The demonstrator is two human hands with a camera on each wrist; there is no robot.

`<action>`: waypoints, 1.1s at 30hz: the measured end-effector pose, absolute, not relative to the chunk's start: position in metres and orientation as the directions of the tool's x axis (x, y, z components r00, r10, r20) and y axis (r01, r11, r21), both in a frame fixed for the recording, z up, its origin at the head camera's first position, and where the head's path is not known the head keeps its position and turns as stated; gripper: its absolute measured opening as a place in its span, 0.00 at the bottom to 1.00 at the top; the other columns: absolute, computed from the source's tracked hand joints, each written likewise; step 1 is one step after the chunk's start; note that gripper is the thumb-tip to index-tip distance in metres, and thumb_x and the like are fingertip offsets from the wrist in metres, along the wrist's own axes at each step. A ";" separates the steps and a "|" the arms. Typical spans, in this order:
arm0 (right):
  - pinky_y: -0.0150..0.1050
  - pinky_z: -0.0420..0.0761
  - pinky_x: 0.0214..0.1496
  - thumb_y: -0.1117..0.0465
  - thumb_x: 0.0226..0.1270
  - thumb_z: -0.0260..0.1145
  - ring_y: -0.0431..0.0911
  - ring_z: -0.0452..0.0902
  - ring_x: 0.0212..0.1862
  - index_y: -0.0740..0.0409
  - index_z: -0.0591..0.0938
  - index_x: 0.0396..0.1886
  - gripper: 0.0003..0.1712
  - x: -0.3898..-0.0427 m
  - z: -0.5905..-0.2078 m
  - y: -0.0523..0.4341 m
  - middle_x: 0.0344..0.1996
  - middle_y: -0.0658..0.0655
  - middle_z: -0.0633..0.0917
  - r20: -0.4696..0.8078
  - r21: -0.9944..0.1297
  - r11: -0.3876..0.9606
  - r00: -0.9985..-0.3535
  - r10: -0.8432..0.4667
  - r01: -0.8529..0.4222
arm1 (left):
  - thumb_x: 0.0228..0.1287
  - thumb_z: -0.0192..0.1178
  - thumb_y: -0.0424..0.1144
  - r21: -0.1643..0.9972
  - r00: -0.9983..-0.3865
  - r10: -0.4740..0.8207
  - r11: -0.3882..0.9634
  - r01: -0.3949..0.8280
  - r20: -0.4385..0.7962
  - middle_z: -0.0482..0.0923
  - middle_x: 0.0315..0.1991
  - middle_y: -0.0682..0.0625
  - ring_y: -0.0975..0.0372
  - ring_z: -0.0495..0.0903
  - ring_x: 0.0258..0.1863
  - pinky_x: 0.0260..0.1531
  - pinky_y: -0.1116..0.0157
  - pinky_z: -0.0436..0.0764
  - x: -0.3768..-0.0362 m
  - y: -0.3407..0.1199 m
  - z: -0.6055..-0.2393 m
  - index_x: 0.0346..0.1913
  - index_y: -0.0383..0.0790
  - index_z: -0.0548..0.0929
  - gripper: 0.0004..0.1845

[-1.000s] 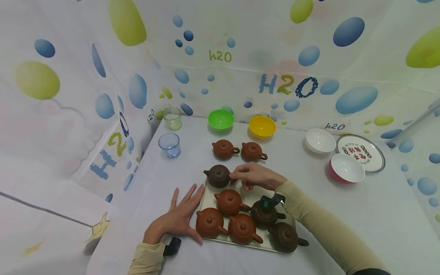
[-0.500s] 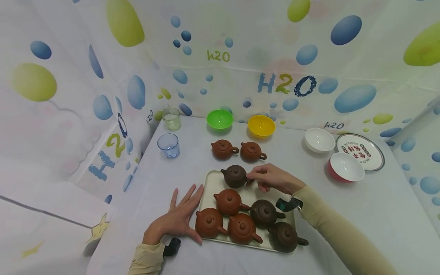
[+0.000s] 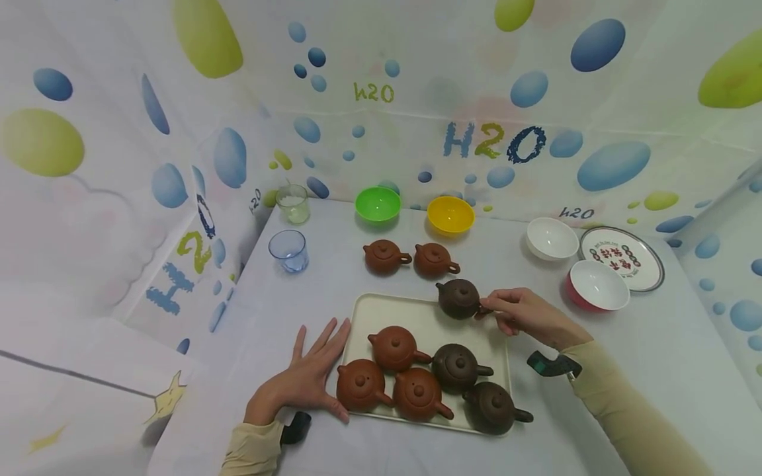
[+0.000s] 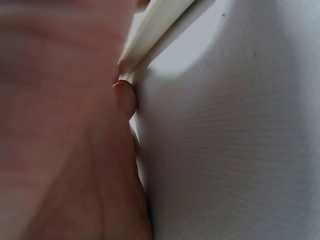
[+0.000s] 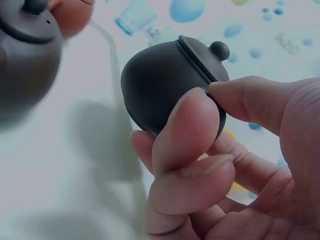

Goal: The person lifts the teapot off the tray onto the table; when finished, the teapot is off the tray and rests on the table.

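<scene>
By its handle my right hand (image 3: 532, 315) pinches a dark brown teapot (image 3: 459, 299), spout to the left, over the far right part of the cream tray (image 3: 417, 317). In the right wrist view the teapot (image 5: 160, 82) is seen from behind its handle, which thumb and fingers mostly cover. My left hand (image 3: 315, 370) lies with fingers spread at the tray's left edge, close beside a reddish-brown teapot (image 3: 361, 385). Two more reddish-brown teapots, one further back (image 3: 395, 348) and one in front (image 3: 418, 395), sit on the tray with two dark teapots (image 3: 457, 367) at the right.
Behind the tray stand two reddish-brown teapots (image 3: 384, 256), a green bowl (image 3: 378, 204) and a yellow bowl (image 3: 450, 215). Two glasses (image 3: 290, 252) are at the far left. A white bowl (image 3: 551, 238), a red-and-white bowl (image 3: 597, 285) and a patterned plate (image 3: 622, 258) stand at the right.
My right hand has carried the dark teapot rightward from the tray's far left corner to its far right. The left hand keeps its place at the tray's edge.
</scene>
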State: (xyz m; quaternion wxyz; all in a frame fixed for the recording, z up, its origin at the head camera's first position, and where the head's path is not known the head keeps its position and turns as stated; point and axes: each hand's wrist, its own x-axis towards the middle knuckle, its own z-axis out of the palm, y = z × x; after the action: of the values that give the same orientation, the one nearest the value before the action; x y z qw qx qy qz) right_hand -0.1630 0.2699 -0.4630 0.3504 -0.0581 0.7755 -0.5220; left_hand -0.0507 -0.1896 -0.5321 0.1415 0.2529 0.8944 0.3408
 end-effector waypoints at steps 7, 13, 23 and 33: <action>0.31 0.72 0.33 0.46 0.84 0.61 0.39 0.73 0.26 0.60 0.85 0.57 0.22 -0.168 -0.451 0.293 0.46 0.52 0.91 -0.471 -0.869 0.357 -0.796 -0.380 0.344 | 0.32 0.88 0.66 0.652 -0.832 0.536 0.684 0.329 -0.143 0.41 0.90 0.40 0.41 0.35 0.89 0.75 0.27 0.19 -0.051 -0.188 -0.524 0.89 0.41 0.42 0.85; 0.28 0.74 0.37 0.42 0.83 0.61 0.38 0.74 0.31 0.49 0.86 0.57 0.20 -0.180 -0.451 0.295 0.47 0.44 0.91 -0.470 -0.878 0.250 -0.838 -0.279 0.409 | 0.32 0.88 0.65 0.654 -0.831 0.538 0.681 0.330 -0.140 0.41 0.90 0.38 0.41 0.36 0.89 0.75 0.27 0.20 -0.051 -0.188 -0.525 0.88 0.40 0.43 0.85; 0.28 0.73 0.38 0.43 0.80 0.66 0.38 0.74 0.32 0.57 0.78 0.67 0.29 -0.207 -0.475 0.275 0.44 0.45 0.91 -0.514 -0.856 0.153 -0.844 -0.155 0.493 | 0.33 0.88 0.66 0.621 -0.831 0.519 0.724 0.301 -0.202 0.40 0.90 0.42 0.42 0.35 0.89 0.76 0.28 0.20 -0.052 -0.186 -0.525 0.88 0.40 0.42 0.85; 0.27 0.69 0.34 0.44 0.80 0.66 0.37 0.73 0.29 0.55 0.78 0.65 0.25 -0.217 -0.485 0.269 0.39 0.43 0.93 -0.602 -0.795 0.173 -0.791 -0.113 0.581 | 0.32 0.87 0.67 0.648 -0.835 0.522 0.699 0.303 -0.173 0.38 0.91 0.45 0.47 0.32 0.90 0.77 0.32 0.16 -0.051 -0.187 -0.530 0.89 0.45 0.41 0.86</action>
State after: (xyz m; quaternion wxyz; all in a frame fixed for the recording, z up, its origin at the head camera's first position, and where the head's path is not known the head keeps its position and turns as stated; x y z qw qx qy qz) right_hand -0.2170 0.2692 -0.4852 0.2789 0.1640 0.7133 -0.6217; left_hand -0.0511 -0.1871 -0.5297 0.1745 0.2278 0.9049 0.3142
